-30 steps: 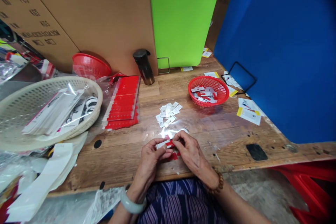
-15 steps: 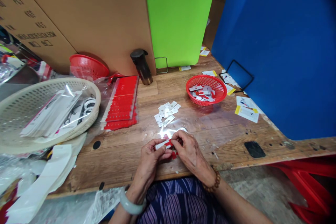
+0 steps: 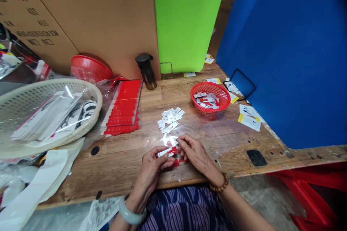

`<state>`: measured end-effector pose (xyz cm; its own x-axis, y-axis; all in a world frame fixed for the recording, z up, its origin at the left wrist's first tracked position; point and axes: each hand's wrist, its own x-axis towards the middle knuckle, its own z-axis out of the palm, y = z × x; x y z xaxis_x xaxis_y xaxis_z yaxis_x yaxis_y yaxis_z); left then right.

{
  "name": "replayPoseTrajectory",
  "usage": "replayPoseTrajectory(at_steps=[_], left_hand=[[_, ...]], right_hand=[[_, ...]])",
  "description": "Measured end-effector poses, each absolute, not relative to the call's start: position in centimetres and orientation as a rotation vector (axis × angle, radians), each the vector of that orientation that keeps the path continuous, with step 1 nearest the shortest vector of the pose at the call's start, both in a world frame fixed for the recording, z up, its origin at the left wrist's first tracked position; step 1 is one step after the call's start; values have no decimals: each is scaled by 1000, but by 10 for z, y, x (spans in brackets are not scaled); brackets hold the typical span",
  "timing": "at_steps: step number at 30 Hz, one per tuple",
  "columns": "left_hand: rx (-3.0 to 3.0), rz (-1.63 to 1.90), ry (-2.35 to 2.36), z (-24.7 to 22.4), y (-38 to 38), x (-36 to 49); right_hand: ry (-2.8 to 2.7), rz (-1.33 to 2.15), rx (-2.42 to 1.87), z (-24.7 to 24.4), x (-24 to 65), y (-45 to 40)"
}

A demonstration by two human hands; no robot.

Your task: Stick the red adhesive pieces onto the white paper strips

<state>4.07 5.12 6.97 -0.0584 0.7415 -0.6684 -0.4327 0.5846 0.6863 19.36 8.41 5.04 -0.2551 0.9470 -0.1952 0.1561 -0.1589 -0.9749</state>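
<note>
My left hand (image 3: 153, 162) pinches a small white card with a red end (image 3: 169, 151), thumb on top. Just to its right is my right hand (image 3: 193, 153), apart from the card, its thumb and index fingertips drawn together; whatever may be between them is too small to make out. Small red pieces (image 3: 176, 162) lie on the table under the hands. Beyond the hands sits a loose pile of small white cards (image 3: 170, 117). A red basket (image 3: 226, 106) farther right holds more white and red cards.
Red strips in clear plastic (image 3: 123, 104) lie left of the pile. A large cream basket (image 3: 93, 119) with packed cards stands at the left. A dark bottle (image 3: 146, 72) is at the back, before cardboard. A blue panel (image 3: 284, 61) borders the right, near printed cards (image 3: 249, 121).
My right hand has come off the card's red end and moved slightly right. My left hand still holds the card, with more of its red end showing. The view has shifted slightly.
</note>
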Motion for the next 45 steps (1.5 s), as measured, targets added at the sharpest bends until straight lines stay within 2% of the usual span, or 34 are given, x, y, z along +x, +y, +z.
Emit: replayPoseTrajectory(at_steps=[10,15,18,22,24,28,31,38,45], left_hand=[[461,955,1259,69,47,39],[472,928,1195,60,49,40],[449,970,1189,47,51,41],[487,1031,1193,31,52,42],[486,1033,1187,25,52,42],[473,1017,1204,16,53,44],[469,1029,1204,12,54,44],[497,1043,1188,6,53,44],[451,1055,1196,22,52,43]], right_hand=[[-1070,1990,-1089,43,186,82],[-1026,2079,-1133,44,199,87],[-975,1961,-1207,52,215,102],[-670,1578,-1098,65,232,132],[-701,1457,-1079,65,232,144],[-1493,1138,-1306,53,214,158],[-1784,928,-1323,44,200,170],[-1959,833,-1335,39,192,194],[-1868,1016,-1369,51,201,183]])
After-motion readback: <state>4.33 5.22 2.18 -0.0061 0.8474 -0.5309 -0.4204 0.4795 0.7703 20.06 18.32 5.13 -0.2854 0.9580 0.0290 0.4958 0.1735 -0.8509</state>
